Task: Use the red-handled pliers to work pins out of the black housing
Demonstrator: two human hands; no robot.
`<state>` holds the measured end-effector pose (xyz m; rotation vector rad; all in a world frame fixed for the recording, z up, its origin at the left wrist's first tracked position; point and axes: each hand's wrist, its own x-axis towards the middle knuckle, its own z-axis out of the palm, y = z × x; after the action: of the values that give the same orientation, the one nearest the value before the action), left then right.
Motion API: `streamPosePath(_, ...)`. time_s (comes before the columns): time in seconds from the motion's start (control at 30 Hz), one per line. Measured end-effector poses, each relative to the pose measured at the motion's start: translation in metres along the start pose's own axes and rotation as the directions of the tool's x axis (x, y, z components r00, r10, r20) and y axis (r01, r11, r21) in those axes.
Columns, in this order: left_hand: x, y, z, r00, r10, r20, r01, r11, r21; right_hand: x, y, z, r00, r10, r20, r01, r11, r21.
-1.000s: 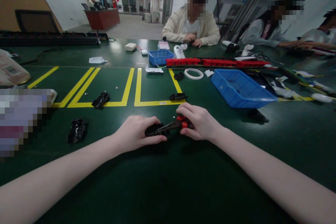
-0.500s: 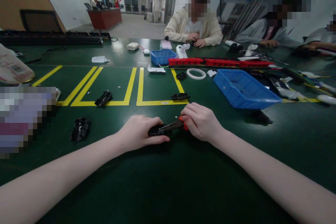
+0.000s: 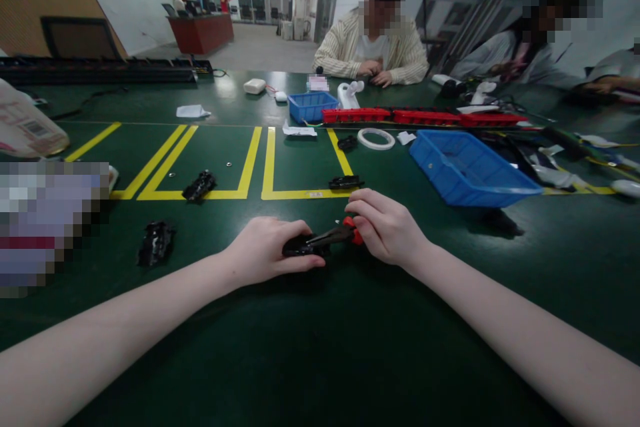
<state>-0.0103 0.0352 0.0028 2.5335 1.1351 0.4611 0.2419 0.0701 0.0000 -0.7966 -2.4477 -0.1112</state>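
My left hand (image 3: 264, 245) is closed around a black plastic part (image 3: 296, 246), thumb above and fingers along its near side. My right hand (image 3: 389, 225) grips the red handles of a pair of pliers (image 3: 334, 235). The dark jaws point left and lie against or just over the black part; whether they bite on it I cannot tell. Similar black parts lie beyond my hands: one loose part (image 3: 156, 243) at the left, another part (image 3: 199, 185) on the yellow tape, and a third part (image 3: 346, 182) just past my right fingers.
A blue bin (image 3: 470, 170) stands right of my hands, with a smaller blue bin (image 3: 313, 107) farther back. Red strips (image 3: 425, 117) and a white tape roll (image 3: 376, 139) lie between. A pixelated box (image 3: 50, 220) is at the left. A person (image 3: 373, 47) sits opposite.
My right fingers have loosened and lifted slightly on the pliers, and the red handles show more. My left hand and the black part stay nearly the same; the view has shifted a little.
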Motion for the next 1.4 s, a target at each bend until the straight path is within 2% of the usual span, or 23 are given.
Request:
streamPosePath(0.23, -0.001, -0.001, 0.001, 1.000, 0.018, -0.020, -0.017, 1.000, 0.015, 0.001, 0.003, -0.003, 0.995, -0.092, -0.031, 0.090, 0.995, -0.047)
streamPosePath(0.47, -0.002, 0.000, 0.003, 0.999, 0.007, -0.043, -0.002, 0.993, 0.114, 0.000, -0.002, -0.003, 0.998, -0.066, -0.009, 0.065, 0.993, -0.097)
streamPosePath(0.7, -0.002, -0.002, 0.006, 0.992, 0.078, -0.094, -0.062, 0.986, 0.157, 0.001, -0.004, -0.002, 0.998, -0.070, -0.004, 0.069, 0.988, -0.136)
streamPosePath(1.17, -0.001, -0.001, 0.003, 0.999, 0.050, -0.007, -0.050, 0.994, 0.095, 0.001, 0.004, -0.003, 0.996, -0.094, -0.001, 0.094, 0.989, -0.111)
streamPosePath(1.4, 0.000, -0.001, 0.006, 0.998, 0.067, -0.001, -0.066, 0.986, 0.155, 0.001, -0.001, 0.000, 0.994, -0.107, -0.027, 0.102, 0.986, -0.130)
